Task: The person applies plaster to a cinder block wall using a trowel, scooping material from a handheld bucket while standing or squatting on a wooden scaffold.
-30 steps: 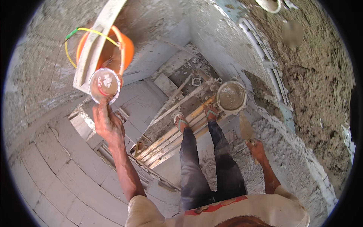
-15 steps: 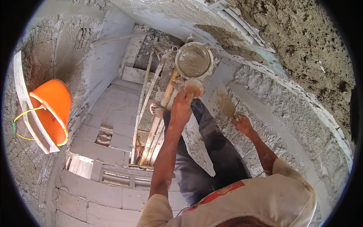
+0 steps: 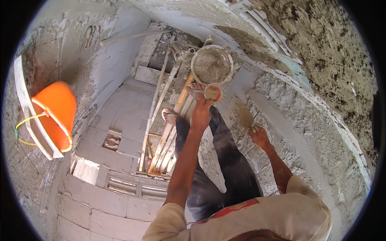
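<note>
My left hand [image 3: 201, 114] is closed on the rim of a small round tub [image 3: 220, 94], pale outside and reddish inside, with some grey-brown mortar in it. The tub hangs just on the near side of a large bucket [image 3: 194, 71] holding wet mortar [image 3: 212, 64]. Off to the right, my right hand [image 3: 258, 136] grips a trowel; its handle is mostly hidden by the fingers. The mortar-coated trowel blade [image 3: 243, 113] points up and away, in front of the rough wall.
My sandalled feet [image 3: 171, 116] stand on bamboo poles and planks [image 3: 167, 138] high up. An orange hard hat [image 3: 60, 114] hangs at the left on a pale curved strip. Block walls [image 3: 108, 160] with openings lie below; rough plastered wall [image 3: 317, 60] rises at right.
The view has shifted slightly. The tub sits more upright, its mortar now showing. The mortar in the bucket looks more ridged than before. My right hand still holds the trowel in nearly the same place.
</note>
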Demonstrator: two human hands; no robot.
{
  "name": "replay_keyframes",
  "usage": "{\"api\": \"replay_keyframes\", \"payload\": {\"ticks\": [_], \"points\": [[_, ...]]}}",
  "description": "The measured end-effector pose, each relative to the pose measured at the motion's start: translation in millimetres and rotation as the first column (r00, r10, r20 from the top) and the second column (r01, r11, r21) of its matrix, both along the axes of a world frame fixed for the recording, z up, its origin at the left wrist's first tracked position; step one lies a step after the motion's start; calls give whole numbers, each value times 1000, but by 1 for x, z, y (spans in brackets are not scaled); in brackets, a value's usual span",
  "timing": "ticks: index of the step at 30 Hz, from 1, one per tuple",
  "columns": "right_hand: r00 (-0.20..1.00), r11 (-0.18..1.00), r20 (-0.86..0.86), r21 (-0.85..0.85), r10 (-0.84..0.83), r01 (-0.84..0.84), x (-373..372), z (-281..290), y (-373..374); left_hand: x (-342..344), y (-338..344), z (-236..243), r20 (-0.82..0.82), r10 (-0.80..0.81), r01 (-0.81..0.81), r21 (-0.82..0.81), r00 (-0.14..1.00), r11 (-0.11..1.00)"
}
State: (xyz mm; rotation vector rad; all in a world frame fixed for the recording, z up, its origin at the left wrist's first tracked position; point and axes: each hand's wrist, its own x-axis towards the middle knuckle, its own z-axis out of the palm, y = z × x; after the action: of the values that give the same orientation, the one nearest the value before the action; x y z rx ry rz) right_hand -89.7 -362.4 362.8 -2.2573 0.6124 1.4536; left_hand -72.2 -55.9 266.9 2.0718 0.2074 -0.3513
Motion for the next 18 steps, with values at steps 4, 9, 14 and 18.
{"api": "replay_keyframes", "payload": {"ticks": [4,9,14,18], "points": [[999,995,20,98,-30,28,8,-7,12,-20,53,52,66,150,-157,125,987,980],[996,996,-87,88,-10,17,15,-23,9,-28,155,139,394,257,-412,386,882,825],[986,981,8,104,166,-166,24,-36,6,-36,274,244,533,222,-573,700,816,425],[990,985,11,105,138,-138,30,-45,6,-21,349,258,551,182,-581,776,814,246]]}}
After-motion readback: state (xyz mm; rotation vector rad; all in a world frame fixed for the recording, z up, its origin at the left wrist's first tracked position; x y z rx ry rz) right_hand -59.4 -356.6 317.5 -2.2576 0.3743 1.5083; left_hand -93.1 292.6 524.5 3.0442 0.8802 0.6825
